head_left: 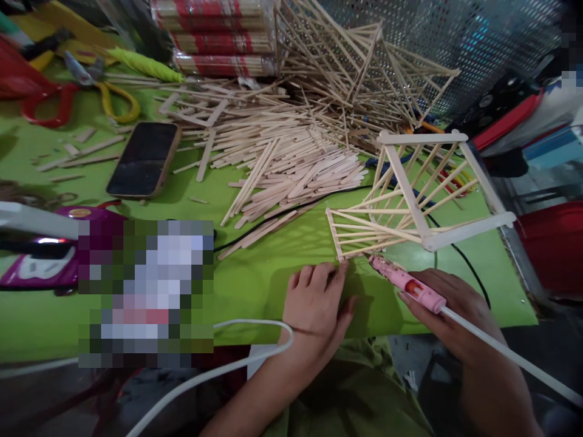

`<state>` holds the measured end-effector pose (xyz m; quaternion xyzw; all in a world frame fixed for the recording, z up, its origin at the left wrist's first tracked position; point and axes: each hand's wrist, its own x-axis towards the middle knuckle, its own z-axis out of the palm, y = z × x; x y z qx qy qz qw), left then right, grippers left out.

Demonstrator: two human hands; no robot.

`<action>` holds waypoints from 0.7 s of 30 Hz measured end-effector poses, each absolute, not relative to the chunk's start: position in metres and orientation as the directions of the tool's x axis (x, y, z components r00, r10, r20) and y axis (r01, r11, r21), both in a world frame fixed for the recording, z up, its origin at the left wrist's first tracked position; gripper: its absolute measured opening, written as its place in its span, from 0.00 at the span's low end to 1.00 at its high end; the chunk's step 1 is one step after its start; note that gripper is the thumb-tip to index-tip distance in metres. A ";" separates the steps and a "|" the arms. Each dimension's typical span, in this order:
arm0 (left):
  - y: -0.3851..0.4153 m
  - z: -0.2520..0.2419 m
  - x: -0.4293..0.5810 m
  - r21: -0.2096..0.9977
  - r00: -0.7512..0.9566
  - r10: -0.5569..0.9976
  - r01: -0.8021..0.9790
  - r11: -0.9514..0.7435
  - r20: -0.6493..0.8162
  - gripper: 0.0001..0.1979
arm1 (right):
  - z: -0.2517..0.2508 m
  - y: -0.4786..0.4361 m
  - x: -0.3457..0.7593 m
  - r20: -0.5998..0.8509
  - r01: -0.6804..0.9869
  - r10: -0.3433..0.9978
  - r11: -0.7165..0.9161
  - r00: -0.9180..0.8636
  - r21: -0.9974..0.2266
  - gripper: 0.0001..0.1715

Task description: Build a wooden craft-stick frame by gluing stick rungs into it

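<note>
My right hand [449, 309] is closed round a pink glue gun [407, 284] with a white glue stick trailing out of its back. Its nozzle points at the near corner of a wooden stick frame [410, 200] lying on the green table [255, 285]. My left hand [316, 300] rests on the table just below that corner, fingers bent, fingertips touching the frame's near end. It holds nothing I can make out.
A big heap of loose wooden sticks [291, 158] fills the middle. A dark phone [144, 159] lies left of it. Yellow-handled scissors [104, 91] and red packets [218, 36] sit at the back. A black cable [282, 212] crosses the table. A purple device [54, 243] is at left.
</note>
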<state>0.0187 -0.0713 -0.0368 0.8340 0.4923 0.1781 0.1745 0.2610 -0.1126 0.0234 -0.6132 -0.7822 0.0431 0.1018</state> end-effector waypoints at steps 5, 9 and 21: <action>-0.070 -0.038 0.019 0.470 0.450 0.883 0.756 -0.455 0.131 0.27 | 0.026 -0.113 0.261 0.130 0.948 0.961 0.266 -0.246 -0.172 0.10; -0.070 -0.036 0.019 0.478 0.458 0.880 0.749 -0.459 0.127 0.25 | 0.027 -0.112 0.259 0.092 0.949 0.962 0.269 -0.257 -0.163 0.08; -0.070 -0.036 0.019 0.493 0.467 0.877 0.741 -0.455 0.108 0.25 | 0.029 -0.118 0.263 0.109 0.947 0.960 0.272 -0.257 -0.172 0.06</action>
